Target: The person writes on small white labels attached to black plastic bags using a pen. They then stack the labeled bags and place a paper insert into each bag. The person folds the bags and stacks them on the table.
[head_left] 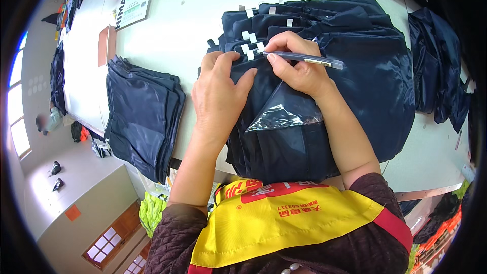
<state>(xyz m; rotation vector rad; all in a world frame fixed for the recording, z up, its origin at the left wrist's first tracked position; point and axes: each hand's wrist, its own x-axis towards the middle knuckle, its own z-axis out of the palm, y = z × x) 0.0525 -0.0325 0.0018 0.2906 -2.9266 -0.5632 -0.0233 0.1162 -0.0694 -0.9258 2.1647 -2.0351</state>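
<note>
Head view: right hand (299,68) fingers pinch a pen (309,60), left hand (219,91) fingers press stacked navy garments (355,86) beside another folded pile (144,114).

A folded stack of dark garments (143,116) lies on the white table (187,15), near a brown box (106,44)

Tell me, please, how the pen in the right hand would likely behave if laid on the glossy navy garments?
The pen looks slim, round and rigid, so it would probably roll. The navy garments are shiny and humped, likely slippery, so it may slide off. It seems light: the right hand holds it with fingers alone.
</note>
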